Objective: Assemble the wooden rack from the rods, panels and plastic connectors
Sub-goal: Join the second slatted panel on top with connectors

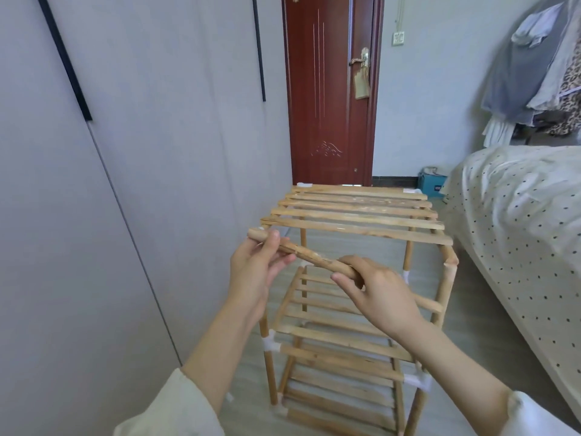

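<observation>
A: Quick pass, near to far. Right hand [382, 294] first?

B: Fingers curled over the near end of a loose wooden rod [309, 258], thumb out underneath. It grips the rod. Left hand [256, 267] pinches the far end between thumb and fingertips, so both hands are closed on the same piece.

A: Rod's axis?

B: Runs diagonally, low-right to up-left. The free tip pokes out past the left fingers and sits just beside the near-left corner of the top panel [355, 215]. That's the relation that matters: the left hand is the one nearer that corner, so I judge it steers while the right hand pushes along the axis.

A: Is there a socket there?

B: A bit of white shows at that corner, likely a plastic connector [261, 229], but too small to tell if it's open. Can't say the tip touches it.

A: Rod looks?

B: Round, pale wood, rough and splintered along the middle, light smear near the centre. Probably snags a little when twisted.

A: Rack itself?

B: Rack [345, 341] stands on the floor under the hands, three slatted tiers visible, white connectors [270, 343] at the joints. Near-right top post [449, 272] ends bare, nothing capping it.

A: Behind?

B: Bed [518, 215] to the right, grey wardrobe [125, 152] left, red door [330, 89] at the back.
</observation>
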### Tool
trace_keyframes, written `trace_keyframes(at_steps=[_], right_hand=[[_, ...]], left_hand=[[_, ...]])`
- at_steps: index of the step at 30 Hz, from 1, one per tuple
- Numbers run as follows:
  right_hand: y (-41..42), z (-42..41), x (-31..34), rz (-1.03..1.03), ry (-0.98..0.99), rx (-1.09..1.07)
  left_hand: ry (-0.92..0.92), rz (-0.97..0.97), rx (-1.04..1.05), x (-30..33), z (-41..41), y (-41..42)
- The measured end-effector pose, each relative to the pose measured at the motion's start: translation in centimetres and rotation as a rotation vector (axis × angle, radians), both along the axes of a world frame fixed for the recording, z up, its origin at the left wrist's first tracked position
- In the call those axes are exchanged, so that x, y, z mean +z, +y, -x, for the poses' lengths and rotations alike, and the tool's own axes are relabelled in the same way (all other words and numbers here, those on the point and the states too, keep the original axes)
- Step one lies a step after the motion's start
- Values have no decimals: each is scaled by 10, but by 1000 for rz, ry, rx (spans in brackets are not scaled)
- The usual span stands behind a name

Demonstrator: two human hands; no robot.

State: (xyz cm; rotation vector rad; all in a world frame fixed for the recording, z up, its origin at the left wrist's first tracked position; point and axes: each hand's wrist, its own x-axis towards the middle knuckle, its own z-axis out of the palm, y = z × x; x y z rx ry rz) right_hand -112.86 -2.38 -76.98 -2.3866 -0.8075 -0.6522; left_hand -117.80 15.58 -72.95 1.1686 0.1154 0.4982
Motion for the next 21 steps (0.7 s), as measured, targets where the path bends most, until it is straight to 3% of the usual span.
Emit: trace_keyframes(at_steps=[2, 7, 13, 21], right_hand=[[7, -5, 1, 26, -24, 27], [8, -20, 14, 127, -29, -89], [9, -24, 18, 271, -38, -198], [10, -32, 7, 197, -129, -143]], left_hand=[[17, -46, 43, -3, -8, -4], [193, -429, 541, -20, -35, 29], [205, -638, 244, -41, -50, 44], [142, -543, 215, -45, -58, 50]])
